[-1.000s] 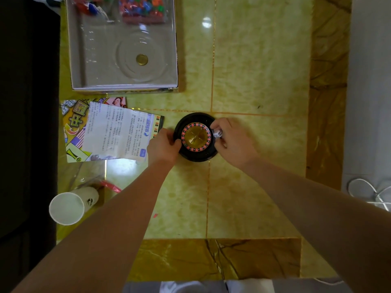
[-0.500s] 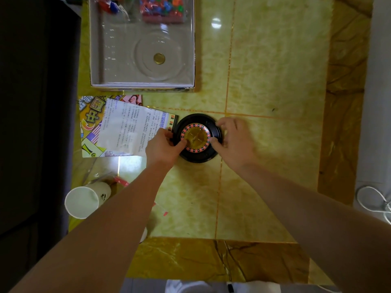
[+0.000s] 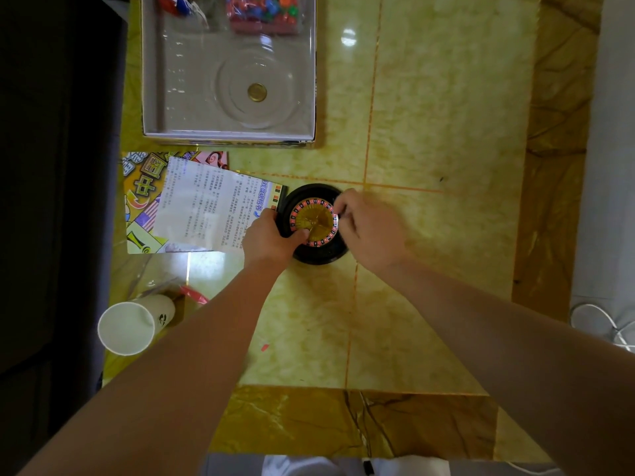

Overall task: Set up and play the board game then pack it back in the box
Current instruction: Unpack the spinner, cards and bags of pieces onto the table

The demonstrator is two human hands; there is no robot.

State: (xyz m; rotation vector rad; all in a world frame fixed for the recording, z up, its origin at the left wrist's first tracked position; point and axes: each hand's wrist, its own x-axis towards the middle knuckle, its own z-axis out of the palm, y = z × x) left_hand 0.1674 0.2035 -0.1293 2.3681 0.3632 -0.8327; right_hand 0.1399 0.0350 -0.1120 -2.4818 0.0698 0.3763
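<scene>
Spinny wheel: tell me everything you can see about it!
The roulette wheel is round: a black, plastic-looking bowl with a ring of red and black numbered pockets around a gold centre. It sits flat on the yellow tiled surface, beside a printed sheet. The left hand grips its left rim, the right hand its right.

One roulette wheel (image 3: pixel 314 218), one box (image 3: pixel 226 137), one leaflet (image 3: pixel 206 207) — one cup (image 3: pixel 127 328).

L hand (image 3: pixel 271 237), R hand (image 3: pixel 372 228) & forearms (image 3: pixel 192 338) bare; grey/white garment (image 3: pixel 233 466) btm edge.
</scene>
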